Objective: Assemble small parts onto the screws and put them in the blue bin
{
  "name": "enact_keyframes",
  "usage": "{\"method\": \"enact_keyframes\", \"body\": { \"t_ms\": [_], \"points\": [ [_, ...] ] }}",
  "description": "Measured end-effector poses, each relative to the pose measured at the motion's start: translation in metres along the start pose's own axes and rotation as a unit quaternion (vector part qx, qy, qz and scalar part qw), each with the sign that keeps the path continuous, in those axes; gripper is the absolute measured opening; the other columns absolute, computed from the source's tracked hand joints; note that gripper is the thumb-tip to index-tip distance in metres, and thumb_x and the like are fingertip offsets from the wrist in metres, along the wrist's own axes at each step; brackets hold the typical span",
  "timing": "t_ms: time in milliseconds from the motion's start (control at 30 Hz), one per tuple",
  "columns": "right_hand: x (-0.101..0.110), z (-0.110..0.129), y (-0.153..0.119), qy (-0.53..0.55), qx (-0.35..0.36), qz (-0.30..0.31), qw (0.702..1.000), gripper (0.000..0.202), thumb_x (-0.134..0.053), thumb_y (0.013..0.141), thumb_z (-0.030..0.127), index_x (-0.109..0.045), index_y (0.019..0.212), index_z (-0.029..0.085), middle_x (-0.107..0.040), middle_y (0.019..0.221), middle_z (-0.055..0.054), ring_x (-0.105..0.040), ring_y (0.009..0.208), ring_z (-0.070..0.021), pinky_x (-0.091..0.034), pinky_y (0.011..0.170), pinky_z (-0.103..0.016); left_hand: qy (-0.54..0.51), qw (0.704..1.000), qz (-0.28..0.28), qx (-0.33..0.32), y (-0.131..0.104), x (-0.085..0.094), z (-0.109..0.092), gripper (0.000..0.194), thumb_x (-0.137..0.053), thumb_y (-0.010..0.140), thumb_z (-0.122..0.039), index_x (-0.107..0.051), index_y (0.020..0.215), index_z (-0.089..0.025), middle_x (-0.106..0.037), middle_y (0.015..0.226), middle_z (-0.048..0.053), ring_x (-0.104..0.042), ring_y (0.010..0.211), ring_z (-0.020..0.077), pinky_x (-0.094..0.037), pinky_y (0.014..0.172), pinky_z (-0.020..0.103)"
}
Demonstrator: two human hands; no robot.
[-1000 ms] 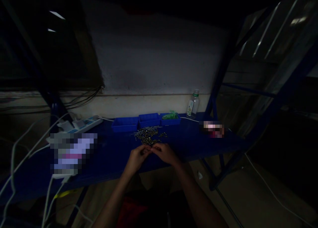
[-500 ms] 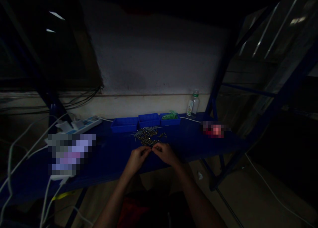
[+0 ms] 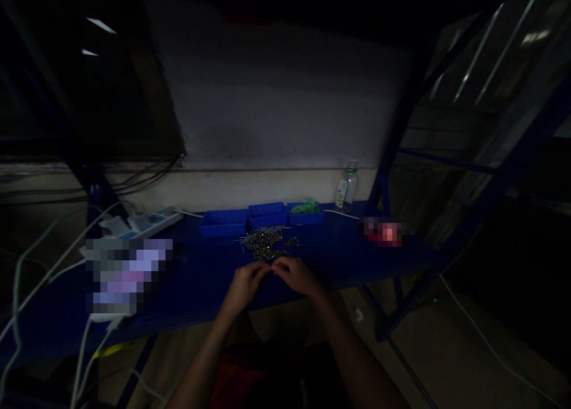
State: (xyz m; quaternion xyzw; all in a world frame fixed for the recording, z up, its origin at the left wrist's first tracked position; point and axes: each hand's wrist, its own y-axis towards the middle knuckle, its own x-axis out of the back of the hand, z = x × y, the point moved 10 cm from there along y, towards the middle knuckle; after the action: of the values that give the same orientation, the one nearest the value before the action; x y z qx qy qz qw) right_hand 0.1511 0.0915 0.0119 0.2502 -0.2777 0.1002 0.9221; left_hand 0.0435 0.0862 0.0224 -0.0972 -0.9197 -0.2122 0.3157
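Observation:
My left hand [image 3: 248, 281] and my right hand [image 3: 294, 274] meet fingertip to fingertip over the front part of a blue table [image 3: 200, 278]. Both are closed in a pinch, and whatever sits between the fingers is too small and dark to make out. Just beyond them lies a pile of small metal pieces [image 3: 266, 243]. Long silvery pins or screws form its far side, and short brassy pieces its near side. A few loose pieces [image 3: 292, 242] lie to the right of the pile.
Behind the pile stand three blue bins, a left bin [image 3: 223, 230], a middle bin [image 3: 267, 222] and a right one holding green plastic [image 3: 307, 207]. A clear bottle [image 3: 347, 189] is at the back right. A power strip [image 3: 156, 223] with white cables lies left, near a blurred-out object [image 3: 134, 275].
The fingertips have shifted very slightly and stay pressed together. Pile, bins and bottle look the same.

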Motion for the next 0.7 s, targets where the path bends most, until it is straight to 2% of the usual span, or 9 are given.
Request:
{"method": "enact_keyframes", "body": {
  "t_ms": [300, 467, 700],
  "points": [
    [-0.002, -0.0045, -0.0009, 0.056, 0.0, 0.001, 0.998, 0.016, -0.052, 0.083, 0.03, -0.061, 0.091, 0.019, -0.067, 0.085, -0.002, -0.062, 0.076, -0.0125, -0.046, 0.069, -0.022, -0.004, 1.0, 0.003, 0.006, 0.0007, 0.0009, -0.001, 0.027, -0.045, 0.084, -0.036, -0.067, 0.083, -0.02, -0.071, 0.083, 0.002, -0.064, 0.078, 0.0192, -0.045, 0.069, 0.024],
    [-0.0008, -0.0037, -0.0007, 0.056, 0.004, -0.006, 0.998, 0.02, -0.055, 0.081, 0.031, -0.06, 0.096, 0.019, -0.066, 0.082, -0.001, -0.061, 0.075, -0.0123, -0.046, 0.068, -0.022, 0.0, 1.0, 0.0, 0.005, 0.0002, 0.0006, -0.0023, 0.027, -0.045, 0.084, -0.034, -0.067, 0.082, -0.02, -0.071, 0.081, 0.002, -0.063, 0.076, 0.0191, -0.045, 0.067, 0.024],
    [-0.0015, -0.005, -0.001, 0.055, -0.005, -0.007, 0.998, 0.02, -0.052, 0.084, 0.033, -0.06, 0.094, 0.019, -0.067, 0.085, -0.002, -0.063, 0.075, -0.0129, -0.046, 0.068, -0.022, -0.014, 1.0, -0.002, 0.005, -0.0003, 0.0014, -0.0016, 0.028, -0.044, 0.085, -0.035, -0.067, 0.086, -0.018, -0.07, 0.085, 0.003, -0.063, 0.079, 0.0184, -0.043, 0.071, 0.024]
  ]
}}
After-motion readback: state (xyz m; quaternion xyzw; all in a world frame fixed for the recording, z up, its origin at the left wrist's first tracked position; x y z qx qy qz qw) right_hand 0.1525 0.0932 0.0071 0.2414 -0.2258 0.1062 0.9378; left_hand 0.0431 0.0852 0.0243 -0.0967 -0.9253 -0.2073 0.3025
